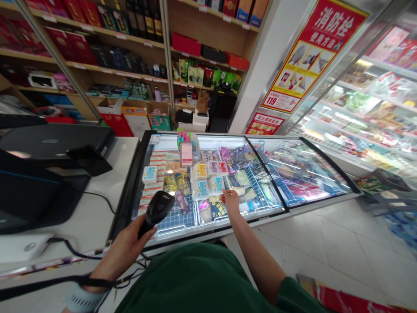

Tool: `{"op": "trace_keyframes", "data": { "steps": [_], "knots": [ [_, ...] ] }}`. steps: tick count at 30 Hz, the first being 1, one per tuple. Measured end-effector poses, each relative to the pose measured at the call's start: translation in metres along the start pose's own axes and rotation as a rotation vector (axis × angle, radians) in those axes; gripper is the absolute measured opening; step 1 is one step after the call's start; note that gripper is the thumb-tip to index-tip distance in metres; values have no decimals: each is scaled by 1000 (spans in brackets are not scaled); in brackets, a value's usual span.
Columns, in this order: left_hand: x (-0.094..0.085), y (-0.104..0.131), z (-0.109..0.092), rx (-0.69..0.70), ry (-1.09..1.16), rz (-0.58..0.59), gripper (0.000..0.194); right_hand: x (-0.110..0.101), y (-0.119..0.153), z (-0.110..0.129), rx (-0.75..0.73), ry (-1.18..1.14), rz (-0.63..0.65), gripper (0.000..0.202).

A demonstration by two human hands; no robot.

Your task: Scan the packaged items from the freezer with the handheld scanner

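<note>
My left hand [132, 243] is wrapped round the handle of a black barcode scanner [159, 208], its head over the near left part of the chest freezer's glass top. My right hand [231, 202] is over the glass with its fingers curled in, beside the near right pack of a group. Anything between those fingers is too small to make out. The group is several small white packs with coloured labels: a yellow one [200, 171], a red one [222, 168] and blue ones [216, 185] among them. Another blue-labelled pack [150, 174] lies apart at the left.
Bagged frozen goods show beneath the freezer glass [276, 202]. A pink-and-white card [186, 155] stands by colourful small items at the back edge. Left is a white counter [125, 161] with black equipment [35, 191] and cables. Stocked shelves [130, 74] rise behind.
</note>
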State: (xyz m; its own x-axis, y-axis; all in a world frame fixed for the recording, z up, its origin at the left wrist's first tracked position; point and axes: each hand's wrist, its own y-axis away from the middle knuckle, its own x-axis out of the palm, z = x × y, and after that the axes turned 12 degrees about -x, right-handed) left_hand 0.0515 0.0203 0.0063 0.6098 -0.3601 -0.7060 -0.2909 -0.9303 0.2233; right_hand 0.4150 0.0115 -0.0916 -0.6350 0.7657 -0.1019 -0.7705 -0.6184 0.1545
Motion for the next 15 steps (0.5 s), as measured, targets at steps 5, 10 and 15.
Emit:
{"op": "trace_keyframes", "data": {
  "steps": [5, 10, 15],
  "knots": [
    [-4, 6, -1, -42, 6, -7, 47, -7, 8, -5, -56, 104, -41, 39],
    [-10, 11, 1, -89, 25, -18, 48, -10, 42, -27, -76, 174, 39, 40],
    [-15, 13, 11, -106, 65, -51, 50, 26, 83, -36, -34, 135, 450, 29]
  ]
}}
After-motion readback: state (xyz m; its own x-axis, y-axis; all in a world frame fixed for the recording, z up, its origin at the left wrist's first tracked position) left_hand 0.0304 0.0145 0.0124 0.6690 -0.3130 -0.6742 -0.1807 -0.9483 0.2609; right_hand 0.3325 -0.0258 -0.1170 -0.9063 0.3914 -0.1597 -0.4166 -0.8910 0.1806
